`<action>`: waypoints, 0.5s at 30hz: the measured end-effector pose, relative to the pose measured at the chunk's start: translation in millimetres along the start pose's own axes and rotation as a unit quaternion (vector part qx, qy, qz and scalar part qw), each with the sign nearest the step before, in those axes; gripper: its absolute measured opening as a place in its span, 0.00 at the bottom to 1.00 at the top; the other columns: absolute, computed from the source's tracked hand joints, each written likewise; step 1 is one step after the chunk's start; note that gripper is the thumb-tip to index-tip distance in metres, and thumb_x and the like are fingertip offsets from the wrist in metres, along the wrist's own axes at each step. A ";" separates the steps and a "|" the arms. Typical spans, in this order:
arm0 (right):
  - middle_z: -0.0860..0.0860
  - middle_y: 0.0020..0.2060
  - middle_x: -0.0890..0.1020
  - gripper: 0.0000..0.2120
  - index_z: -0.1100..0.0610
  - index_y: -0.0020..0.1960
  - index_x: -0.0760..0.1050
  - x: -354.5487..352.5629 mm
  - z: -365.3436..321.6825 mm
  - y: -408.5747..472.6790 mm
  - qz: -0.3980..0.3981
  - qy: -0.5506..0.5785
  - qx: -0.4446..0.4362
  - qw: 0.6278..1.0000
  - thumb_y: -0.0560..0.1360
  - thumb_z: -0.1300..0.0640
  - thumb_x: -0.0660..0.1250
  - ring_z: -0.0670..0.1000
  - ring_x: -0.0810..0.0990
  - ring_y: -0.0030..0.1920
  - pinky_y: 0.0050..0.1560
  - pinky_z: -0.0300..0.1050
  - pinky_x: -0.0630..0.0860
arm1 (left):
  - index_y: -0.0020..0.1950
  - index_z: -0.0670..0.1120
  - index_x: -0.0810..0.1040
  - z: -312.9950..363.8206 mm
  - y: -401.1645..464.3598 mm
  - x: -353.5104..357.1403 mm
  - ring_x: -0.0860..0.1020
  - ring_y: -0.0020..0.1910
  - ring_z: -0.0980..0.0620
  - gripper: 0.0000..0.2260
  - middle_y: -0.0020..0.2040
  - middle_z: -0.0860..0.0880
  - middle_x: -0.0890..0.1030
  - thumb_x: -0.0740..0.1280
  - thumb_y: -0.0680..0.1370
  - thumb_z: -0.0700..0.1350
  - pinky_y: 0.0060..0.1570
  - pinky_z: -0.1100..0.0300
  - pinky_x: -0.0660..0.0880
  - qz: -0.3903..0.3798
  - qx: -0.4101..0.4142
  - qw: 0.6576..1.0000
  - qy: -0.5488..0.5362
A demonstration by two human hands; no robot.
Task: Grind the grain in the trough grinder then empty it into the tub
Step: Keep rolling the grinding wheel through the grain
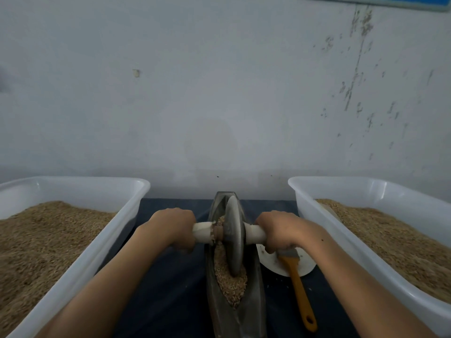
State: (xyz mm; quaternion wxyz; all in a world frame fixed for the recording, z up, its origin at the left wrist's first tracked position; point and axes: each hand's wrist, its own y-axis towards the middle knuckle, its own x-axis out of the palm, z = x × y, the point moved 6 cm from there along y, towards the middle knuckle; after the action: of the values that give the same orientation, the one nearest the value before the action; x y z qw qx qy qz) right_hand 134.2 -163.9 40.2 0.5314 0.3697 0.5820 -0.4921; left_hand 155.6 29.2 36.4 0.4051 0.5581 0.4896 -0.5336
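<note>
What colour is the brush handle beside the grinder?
Orange-yellow; the brush handle shows best in the head view, right of the trough.

Both hands (227, 230) grip wheel (234, 234) handles; grain (229, 281) in trough (253, 296).

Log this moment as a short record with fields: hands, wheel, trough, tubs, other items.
left hand: grips the left handle of the wheel's axle
right hand: grips the right handle
grinding wheel: upright in the trough
trough grinder: holds grain, on dark cloth
left tub: holds grain
right tub: holds grain
brush: lies over a white plate
</note>
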 end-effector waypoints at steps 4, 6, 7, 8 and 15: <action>0.51 0.48 0.80 0.17 0.54 0.60 0.75 -0.2 0.4 4.6 0.032 -0.011 0.004 0.999 0.72 0.59 0.70 0.51 0.79 0.46 0.40 0.42 0.71 | 0.58 0.49 0.75 -1.5 1.1 -0.4 0.74 0.42 0.51 0.18 0.42 0.52 0.75 0.71 0.70 0.50 0.43 0.58 0.70 0.021 -0.008 1.000 0.002; 0.51 0.47 0.80 0.15 0.53 0.60 0.75 -4.0 -1.4 6.5 0.085 -0.034 0.009 0.996 0.73 0.60 0.67 0.52 0.78 0.44 0.39 0.42 0.67 | 0.57 0.50 0.75 -2.4 1.3 -2.4 0.75 0.43 0.51 0.15 0.44 0.52 0.76 0.69 0.71 0.50 0.42 0.58 0.69 0.068 -0.014 0.998 0.000; 0.51 0.48 0.80 0.15 0.53 0.59 0.75 -5.7 -2.4 7.3 0.113 -0.042 0.011 0.993 0.74 0.60 0.66 0.52 0.78 0.46 0.41 0.43 0.67 | 0.57 0.50 0.75 -2.5 1.4 -3.7 0.76 0.45 0.51 0.14 0.46 0.51 0.77 0.68 0.72 0.50 0.42 0.58 0.69 0.097 -0.015 0.995 0.000; 0.52 0.49 0.80 0.14 0.52 0.59 0.74 -6.8 -3.3 7.4 0.141 -0.045 0.014 0.989 0.74 0.60 0.65 0.53 0.78 0.47 0.43 0.44 0.68 | 0.56 0.51 0.75 -2.2 1.1 -4.9 0.76 0.46 0.50 0.12 0.47 0.51 0.78 0.67 0.73 0.50 0.42 0.58 0.68 0.125 -0.018 0.992 -0.001; 0.51 0.50 0.80 0.11 0.51 0.56 0.72 -7.5 -2.4 4.6 0.195 -0.025 0.018 0.980 0.75 0.61 0.63 0.53 0.79 0.50 0.45 0.45 0.69 | 0.54 0.51 0.75 0.8 -1.2 -9.0 0.77 0.46 0.50 0.09 0.47 0.51 0.78 0.65 0.74 0.49 0.42 0.58 0.68 0.186 -0.022 0.982 0.000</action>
State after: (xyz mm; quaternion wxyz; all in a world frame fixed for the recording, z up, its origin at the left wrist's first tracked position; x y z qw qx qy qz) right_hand 139.2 -159.8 46.6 0.6249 0.4734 0.4759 -0.3986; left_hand 154.7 27.6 45.3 0.5094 0.6307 0.3885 -0.4379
